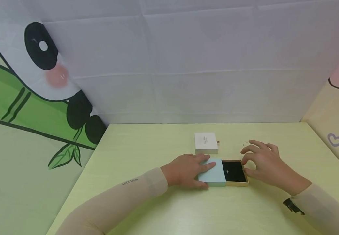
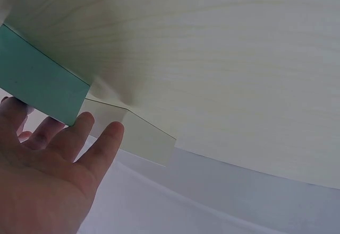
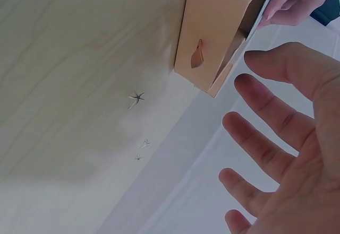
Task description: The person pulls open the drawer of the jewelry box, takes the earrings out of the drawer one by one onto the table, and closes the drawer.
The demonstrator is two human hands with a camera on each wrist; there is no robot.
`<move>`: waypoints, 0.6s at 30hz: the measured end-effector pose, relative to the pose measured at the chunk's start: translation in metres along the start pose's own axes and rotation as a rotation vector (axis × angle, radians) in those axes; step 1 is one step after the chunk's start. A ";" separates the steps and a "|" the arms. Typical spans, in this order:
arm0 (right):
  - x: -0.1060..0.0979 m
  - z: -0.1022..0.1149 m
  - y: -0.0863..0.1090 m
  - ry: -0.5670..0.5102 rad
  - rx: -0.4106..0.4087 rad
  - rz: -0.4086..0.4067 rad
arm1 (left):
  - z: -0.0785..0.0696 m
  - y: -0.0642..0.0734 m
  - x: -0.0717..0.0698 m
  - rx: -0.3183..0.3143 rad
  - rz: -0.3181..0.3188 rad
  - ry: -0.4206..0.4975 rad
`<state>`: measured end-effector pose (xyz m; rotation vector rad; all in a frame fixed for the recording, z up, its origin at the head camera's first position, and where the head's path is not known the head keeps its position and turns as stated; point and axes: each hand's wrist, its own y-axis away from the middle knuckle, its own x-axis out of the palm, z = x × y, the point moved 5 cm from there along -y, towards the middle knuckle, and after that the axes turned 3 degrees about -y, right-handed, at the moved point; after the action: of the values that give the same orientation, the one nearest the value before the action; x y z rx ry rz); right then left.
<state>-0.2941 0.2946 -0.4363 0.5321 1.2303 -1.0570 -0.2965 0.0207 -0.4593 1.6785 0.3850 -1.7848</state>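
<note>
While head shows black lining (image 1: pixel 236 171), right wrist shows tab (image 3: pixel 197 54) (brownish).

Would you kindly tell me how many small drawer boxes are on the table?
2: the white drawer box sits farther back on the table, and the light-blue drawer box lies nearer, under the left hand, its tray partly out.

Pale-blue slide box (image 1: pixel 217 177), partly open.
It lies flat on the desk (image 1: pixel 146 143), well in from the far edge, about midway between left and right edges; its tan drawer (image 1: pixel 237 184) juts rightward, black pad (image 1: pixel 235 175) exposed, a small pale star (image 1: pixel 227 171) on it.
</note>
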 end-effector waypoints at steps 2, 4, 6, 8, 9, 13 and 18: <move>0.000 0.000 0.000 0.001 0.002 0.002 | 0.000 0.000 0.000 -0.001 0.000 0.002; 0.000 0.000 -0.001 0.000 0.003 0.003 | 0.000 0.000 0.000 -0.003 0.002 0.006; 0.000 0.000 -0.002 0.000 0.000 0.002 | 0.001 -0.001 0.000 -0.007 0.003 0.009; 0.000 -0.001 -0.003 0.000 -0.002 0.001 | 0.001 -0.002 0.000 -0.009 0.005 0.013; 0.000 -0.002 -0.004 0.000 -0.004 0.000 | 0.001 -0.003 0.000 -0.010 0.005 0.013; 0.001 -0.004 -0.006 0.005 -0.013 -0.001 | 0.002 -0.005 -0.001 -0.013 0.006 0.013; 0.001 -0.006 -0.007 0.005 -0.026 -0.005 | 0.002 -0.007 -0.001 -0.018 0.004 0.011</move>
<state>-0.3035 0.2957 -0.4372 0.5121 1.2485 -1.0428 -0.3025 0.0244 -0.4596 1.6761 0.4013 -1.7642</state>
